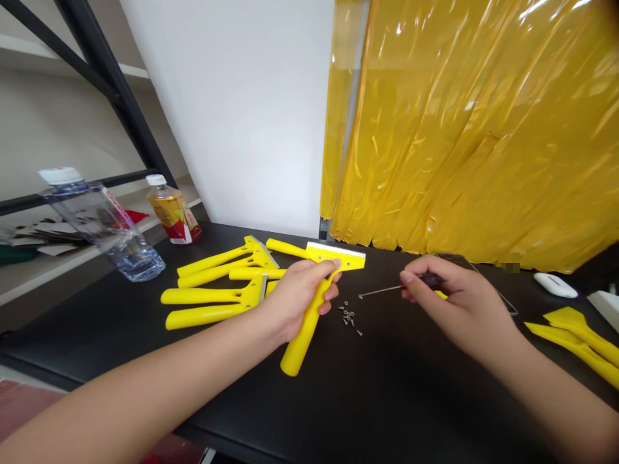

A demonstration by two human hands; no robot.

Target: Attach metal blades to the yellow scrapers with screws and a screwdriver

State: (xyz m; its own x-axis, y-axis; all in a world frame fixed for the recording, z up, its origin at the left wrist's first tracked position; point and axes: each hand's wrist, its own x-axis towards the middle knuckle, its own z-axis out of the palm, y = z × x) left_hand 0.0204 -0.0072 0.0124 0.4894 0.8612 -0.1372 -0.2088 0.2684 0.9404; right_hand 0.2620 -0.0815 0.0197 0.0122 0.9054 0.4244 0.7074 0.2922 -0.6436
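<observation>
My left hand (309, 290) grips a yellow scraper (302, 341) by its neck, thumb on the head, the metal blade edge facing away from me. In my right hand (449, 290) is a screwdriver (387, 290), its dark handle partly hidden by the fingers. Its thin shaft points left, and a tiny screw (360, 296) appears to be at the tip, above the black tabletop. Just below lie several small screws and nuts (348, 316) in a loose cluster. To the left of my left hand, several more yellow scrapers (207, 296) lie side by side.
A clear water bottle (106, 225) and a smaller drink bottle (174, 212) stand at the left, near a shelf (62, 274). Yellow scraper parts (580, 341) and a white case (555, 285) lie at the right. Yellow plastic sheeting (474, 142) hangs behind the black table (271, 412).
</observation>
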